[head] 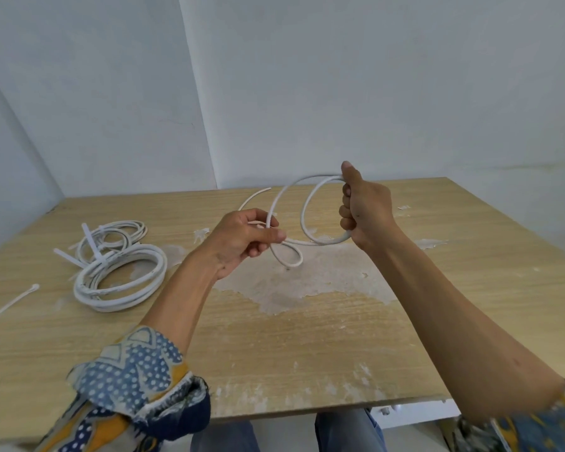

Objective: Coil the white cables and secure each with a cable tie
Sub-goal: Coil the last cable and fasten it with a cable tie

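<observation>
Right hand (366, 210) fists the white cable (307, 203) loops; left hand (242, 239) pinches a lower strand

A cable (320, 243) is looped above the middle of the worktop (307, 347), held between two grips. The left grip (242, 239), just left of centre, pinches it where the strands cross, and a small loop hangs below this grip. The right grip (366, 213), right of centre and slightly higher, holds the far side of the big loop. The cable's free end points to the upper left, behind the left grip.

At the left of the frame, a larger coil (118, 305) lies on the worktop with a smaller coil (124, 224) just behind it. A loose cable tie (10, 305) lies at the far left edge, apart from the coils. A wall (340, 93) stands behind the worktop.
</observation>
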